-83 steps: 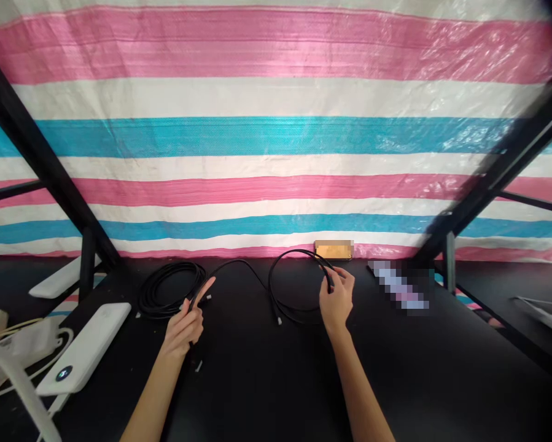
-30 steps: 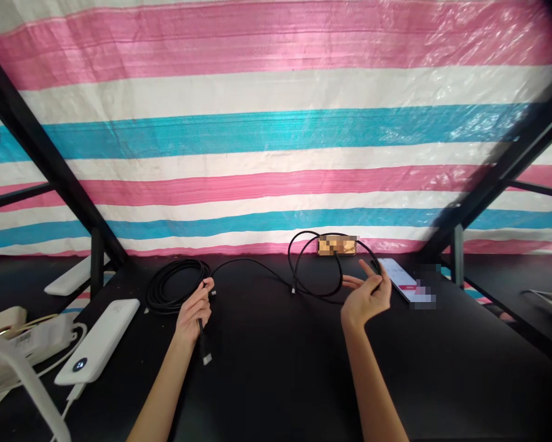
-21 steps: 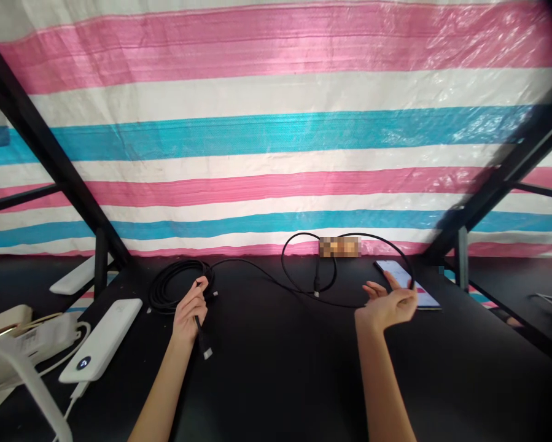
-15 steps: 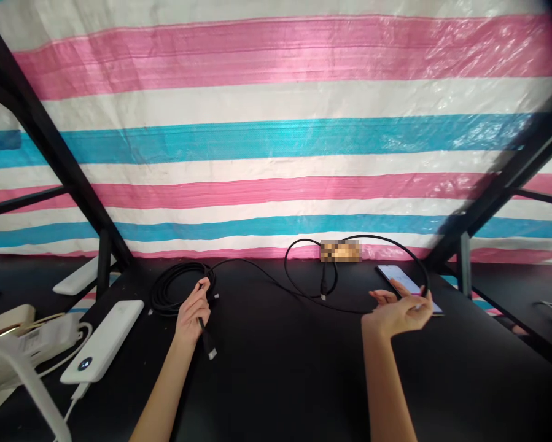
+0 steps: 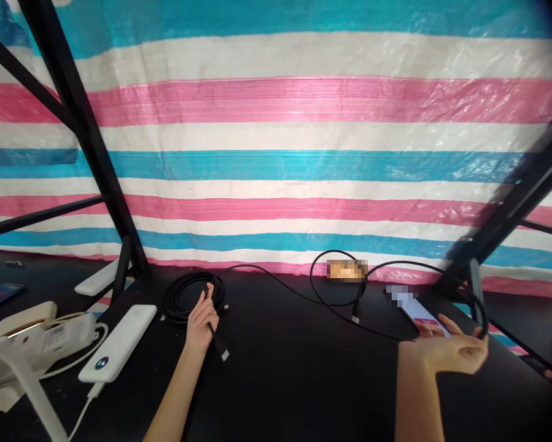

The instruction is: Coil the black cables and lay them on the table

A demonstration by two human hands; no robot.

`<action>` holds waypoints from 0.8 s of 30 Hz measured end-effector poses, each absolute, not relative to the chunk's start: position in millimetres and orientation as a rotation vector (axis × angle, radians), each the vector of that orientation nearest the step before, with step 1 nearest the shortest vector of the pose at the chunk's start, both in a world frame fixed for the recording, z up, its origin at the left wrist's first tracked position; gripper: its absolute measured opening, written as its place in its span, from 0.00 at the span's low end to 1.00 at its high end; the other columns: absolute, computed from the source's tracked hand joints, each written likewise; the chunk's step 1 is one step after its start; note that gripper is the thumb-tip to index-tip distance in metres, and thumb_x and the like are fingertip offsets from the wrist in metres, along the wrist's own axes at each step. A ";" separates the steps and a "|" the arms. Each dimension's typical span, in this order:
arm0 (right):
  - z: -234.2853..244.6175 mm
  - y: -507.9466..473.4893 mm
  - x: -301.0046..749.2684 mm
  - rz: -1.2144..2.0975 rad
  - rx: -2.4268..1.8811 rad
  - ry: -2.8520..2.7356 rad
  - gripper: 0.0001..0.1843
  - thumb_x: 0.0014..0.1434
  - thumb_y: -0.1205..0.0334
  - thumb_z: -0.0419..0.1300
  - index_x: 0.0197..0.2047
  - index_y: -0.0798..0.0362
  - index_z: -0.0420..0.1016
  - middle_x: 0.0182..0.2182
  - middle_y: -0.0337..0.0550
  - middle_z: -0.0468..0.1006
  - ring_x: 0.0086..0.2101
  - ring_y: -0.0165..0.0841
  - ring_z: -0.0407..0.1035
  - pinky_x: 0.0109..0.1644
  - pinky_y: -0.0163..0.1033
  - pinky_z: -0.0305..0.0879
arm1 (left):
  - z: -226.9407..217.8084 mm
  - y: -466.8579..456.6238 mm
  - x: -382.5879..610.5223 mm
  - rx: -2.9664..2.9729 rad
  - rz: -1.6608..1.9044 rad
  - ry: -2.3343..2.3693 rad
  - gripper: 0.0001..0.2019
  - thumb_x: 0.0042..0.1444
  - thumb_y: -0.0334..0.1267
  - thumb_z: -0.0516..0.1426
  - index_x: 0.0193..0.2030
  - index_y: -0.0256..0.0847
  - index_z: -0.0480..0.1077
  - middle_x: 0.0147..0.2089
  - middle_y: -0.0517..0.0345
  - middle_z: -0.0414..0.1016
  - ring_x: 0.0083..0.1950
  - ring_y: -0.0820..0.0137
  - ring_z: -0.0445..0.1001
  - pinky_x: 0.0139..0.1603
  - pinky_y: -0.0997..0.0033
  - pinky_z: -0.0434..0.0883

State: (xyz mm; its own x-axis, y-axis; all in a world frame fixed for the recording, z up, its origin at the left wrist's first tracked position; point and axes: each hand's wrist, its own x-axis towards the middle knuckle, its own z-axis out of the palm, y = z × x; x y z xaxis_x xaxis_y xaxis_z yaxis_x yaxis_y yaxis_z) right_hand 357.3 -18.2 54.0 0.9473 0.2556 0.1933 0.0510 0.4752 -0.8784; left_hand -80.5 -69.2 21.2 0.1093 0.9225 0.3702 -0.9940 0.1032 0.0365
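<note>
A long black cable runs across the black table, with its coil (image 5: pixel 172 304) under and behind my left hand (image 5: pixel 202 320). My left fingers are closed around the cable near one end, and its plug (image 5: pixel 222 350) sticks out below them toward me. A loose loop of cable rises in the middle, with another plug (image 5: pixel 356 312) at its lower side. At the right, my right hand (image 5: pixel 455 353) pinches a bend of the cable between thumb and fingers. Behind that hand lies a phone (image 5: pixel 416 314) with its screen lit, partly covered by the fingers.
To the left lie a white power bank (image 5: pixel 119 344) with a white cord plugged in, and a white power strip (image 5: pixel 57 341) with cords. Black metal posts (image 5: pixel 98 147) stand at both sides. A striped plastic sheet (image 5: pixel 276 166) hangs behind. A small blurred orange item (image 5: pixel 344 271) sits at the back.
My right hand has moved right and toward me, drawing the cable along. My left hand keeps its grip. The view has tilted up and turned a little left.
</note>
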 end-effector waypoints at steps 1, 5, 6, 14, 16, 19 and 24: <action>58.6 -20.6 359.9 0.094 -1.032 -0.250 0.20 0.57 0.53 0.40 0.51 0.46 0.58 0.35 0.47 0.72 0.16 0.30 0.58 0.13 0.36 0.55 | 20.6 -69.4 -82.4 0.317 1.454 -0.300 0.26 0.66 0.40 0.24 0.50 0.35 0.57 0.14 0.67 0.62 0.13 0.81 0.66 0.08 0.95 0.54; 79.9 -39.5 365.4 0.199 -1.011 -0.223 0.14 0.55 0.54 0.51 0.39 0.50 0.71 0.27 0.46 0.73 0.15 0.25 0.55 0.14 0.33 0.51 | 20.7 -72.2 -88.5 0.354 1.481 -0.368 0.25 0.66 0.41 0.26 0.50 0.37 0.59 0.15 0.69 0.62 0.13 0.83 0.67 0.08 0.97 0.54; 84.5 -45.6 365.0 0.295 -0.999 -0.314 0.13 0.52 0.55 0.55 0.39 0.51 0.72 0.26 0.44 0.72 0.15 0.24 0.56 0.15 0.33 0.53 | 20.9 -73.4 -88.2 0.363 1.476 -0.376 0.25 0.67 0.41 0.26 0.50 0.37 0.60 0.15 0.69 0.62 0.13 0.83 0.67 0.08 0.97 0.54; 96.9 -92.0 318.4 0.801 -0.913 -0.822 0.18 0.43 0.52 0.66 0.32 0.56 0.72 0.21 0.34 0.66 0.15 0.20 0.53 0.17 0.29 0.57 | 14.7 -81.4 -64.7 0.423 1.355 -0.279 0.19 0.67 0.32 0.33 0.49 0.36 0.62 0.14 0.70 0.63 0.10 0.84 0.64 0.05 0.95 0.48; 96.1 -105.7 305.8 0.927 -0.953 -0.977 0.17 0.48 0.53 0.64 0.38 0.55 0.72 0.17 0.32 0.63 0.15 0.21 0.54 0.18 0.29 0.57 | 11.9 -83.3 -63.9 0.447 1.348 -0.234 0.15 0.66 0.32 0.37 0.47 0.40 0.64 0.12 0.72 0.61 0.06 0.84 0.59 0.04 0.95 0.48; 100.1 -129.1 293.5 1.166 -1.177 -1.379 0.22 0.54 0.51 0.58 0.47 0.57 0.70 0.11 0.29 0.56 0.12 0.22 0.51 0.15 0.27 0.51 | 9.3 -85.9 -67.7 0.495 1.336 -0.157 0.08 0.64 0.34 0.47 0.44 0.43 0.65 0.09 0.77 0.54 0.02 0.86 0.47 0.03 0.94 0.46; 121.7 -159.7 274.9 1.658 -1.378 -1.904 0.25 0.54 0.48 0.57 0.52 0.53 0.68 0.16 0.32 0.62 0.14 0.21 0.55 0.15 0.25 0.54 | 8.5 -87.4 -68.7 0.600 1.234 0.048 0.03 0.59 0.35 0.53 0.40 0.42 0.66 0.08 0.79 0.43 0.01 0.85 0.32 0.02 0.89 0.42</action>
